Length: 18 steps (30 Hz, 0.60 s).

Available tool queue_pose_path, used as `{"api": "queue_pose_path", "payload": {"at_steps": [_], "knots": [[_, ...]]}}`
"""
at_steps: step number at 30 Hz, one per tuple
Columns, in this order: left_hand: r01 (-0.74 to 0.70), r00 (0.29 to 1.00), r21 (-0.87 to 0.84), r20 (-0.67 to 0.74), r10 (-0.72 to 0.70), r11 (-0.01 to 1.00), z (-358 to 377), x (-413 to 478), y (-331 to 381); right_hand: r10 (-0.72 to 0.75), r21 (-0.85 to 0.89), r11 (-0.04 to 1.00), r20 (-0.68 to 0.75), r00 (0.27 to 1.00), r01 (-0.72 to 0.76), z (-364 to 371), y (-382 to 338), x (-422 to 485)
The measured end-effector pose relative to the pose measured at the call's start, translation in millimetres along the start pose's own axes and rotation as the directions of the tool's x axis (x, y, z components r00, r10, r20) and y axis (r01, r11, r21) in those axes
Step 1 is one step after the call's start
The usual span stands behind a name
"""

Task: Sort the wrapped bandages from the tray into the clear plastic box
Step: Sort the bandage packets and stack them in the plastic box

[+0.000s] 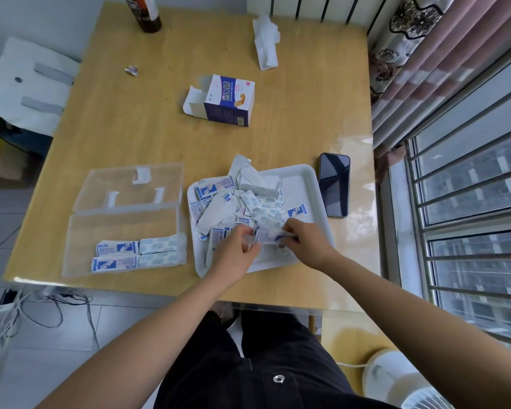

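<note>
A white tray holds a loose heap of white-and-blue wrapped bandages. To its left lies the clear plastic box, lid open flat, with several wrapped bandages lined up at its near end. Both hands are over the near part of the tray. My left hand and my right hand pinch opposite ends of the same small bunch of wrapped bandages, held just above the tray.
A black phone lies right of the tray. An open bandage carton stands mid-table, with a white tissue pack, a dark bottle and a crumpled wrapper farther back. The table's near edge is just below the tray.
</note>
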<state>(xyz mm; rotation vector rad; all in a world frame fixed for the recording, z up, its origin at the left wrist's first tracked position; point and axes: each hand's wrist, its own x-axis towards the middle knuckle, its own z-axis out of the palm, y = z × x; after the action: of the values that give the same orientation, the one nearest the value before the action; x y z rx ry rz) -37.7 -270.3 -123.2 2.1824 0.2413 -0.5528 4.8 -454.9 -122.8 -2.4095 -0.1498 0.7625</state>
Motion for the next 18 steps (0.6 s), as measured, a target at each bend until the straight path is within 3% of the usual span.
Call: {"api": "queue_pose_path", "payload": {"at_steps": [2,3,5,7,10,13,16,18], "knots": [[0.113,0.993,-0.346,0.024,-0.112,0.931,-4.4,-0.7,8.2,0.088,0.301,0.948,0.069,0.994,-0.105,-11.1,-8.6,-2.6],[0.157,0.988,-0.508,0.082,-0.134,0.847,-4.1,-2.1,14.5,0.111,0.469,0.868,0.141,0.984,-0.165,-13.4,-14.6,-4.6],[0.212,0.977,-0.784,0.159,-0.141,0.584,2.0,-3.1,27.9,0.061,0.689,0.679,0.29,0.955,-0.253,-13.7,-28.6,-8.9],[0.25,0.958,-0.915,0.187,-0.216,0.317,4.2,-1.1,42.3,-0.035,0.727,0.621,0.398,0.917,-0.292,-10.7,-40.7,-13.4],[0.297,0.895,-0.941,0.214,-0.392,0.165,1.6,2.8,53.3,-0.07,0.646,0.708,0.465,0.882,-0.285,-17.0,-47.2,-15.1],[0.212,0.844,-0.977,0.17,-0.509,0.025,-4.6,10.0,49.6,0.038,0.507,0.845,0.263,0.964,-0.172,-33.3,-31.6,3.3],[0.272,0.811,-0.962,0.222,-0.542,0.011,-8.7,14.2,37.1,0.109,0.09,0.991,-0.134,0.985,-0.098,-42.1,-0.6,33.3],[0.349,0.796,-0.936,0.265,-0.543,0.054,-8.9,15.2,32.1,-0.002,-0.202,0.979,-0.143,0.99,-0.028,-38.6,13.0,48.7]]}}
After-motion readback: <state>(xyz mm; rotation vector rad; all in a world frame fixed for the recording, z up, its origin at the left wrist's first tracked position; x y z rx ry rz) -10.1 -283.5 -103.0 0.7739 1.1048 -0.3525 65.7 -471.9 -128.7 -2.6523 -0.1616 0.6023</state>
